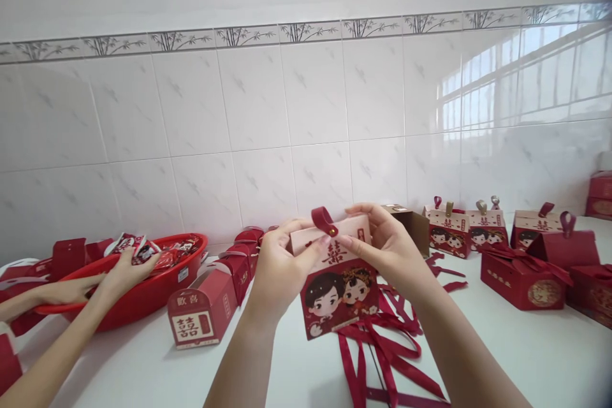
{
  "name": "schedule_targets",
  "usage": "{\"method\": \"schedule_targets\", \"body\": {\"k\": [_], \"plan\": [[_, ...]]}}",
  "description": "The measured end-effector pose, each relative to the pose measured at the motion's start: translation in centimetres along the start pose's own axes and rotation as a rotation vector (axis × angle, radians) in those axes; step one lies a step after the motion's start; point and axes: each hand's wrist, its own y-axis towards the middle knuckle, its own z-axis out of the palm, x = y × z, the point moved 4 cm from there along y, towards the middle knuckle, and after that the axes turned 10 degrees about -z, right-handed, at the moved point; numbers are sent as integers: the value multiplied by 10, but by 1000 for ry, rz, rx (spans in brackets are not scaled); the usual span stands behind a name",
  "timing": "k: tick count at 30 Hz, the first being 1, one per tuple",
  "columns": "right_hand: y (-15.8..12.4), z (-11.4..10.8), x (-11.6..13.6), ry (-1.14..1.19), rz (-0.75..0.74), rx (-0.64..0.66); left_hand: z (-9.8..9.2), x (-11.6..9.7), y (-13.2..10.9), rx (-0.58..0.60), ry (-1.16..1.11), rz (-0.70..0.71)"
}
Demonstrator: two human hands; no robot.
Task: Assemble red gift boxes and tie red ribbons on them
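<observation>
Between my two hands, above the table, is a red and cream gift box printed with a cartoon couple. A dark red strap loop with a brass-coloured stud stands at its top. My left hand grips the upper left edge, thumb on the front near the stud. From the other side my right hand grips the upper right edge, its thumb also close to the stud. Both hands' fingers behind the box are partly hidden. Loose dark red ribbons lie on the table below the box.
At left, another person's hands hold wrapped sweets over a red plastic basin. A red box stands beside it. Several finished-looking boxes line the right, with a ribboned red box nearer. A tiled wall rises behind.
</observation>
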Motion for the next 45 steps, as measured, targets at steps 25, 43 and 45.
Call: {"method": "schedule_targets", "body": {"k": [25, 43, 45], "plan": [[-4, -9, 5, -177, 78, 266, -21, 2, 2, -289, -20, -41], [-16, -154, -71, -837, 608, -419, -32, 2, 10, -396, 262, -12], [-22, -175, -70, -919, 565, -636, -29, 1, 9, -392, 268, -9]]}}
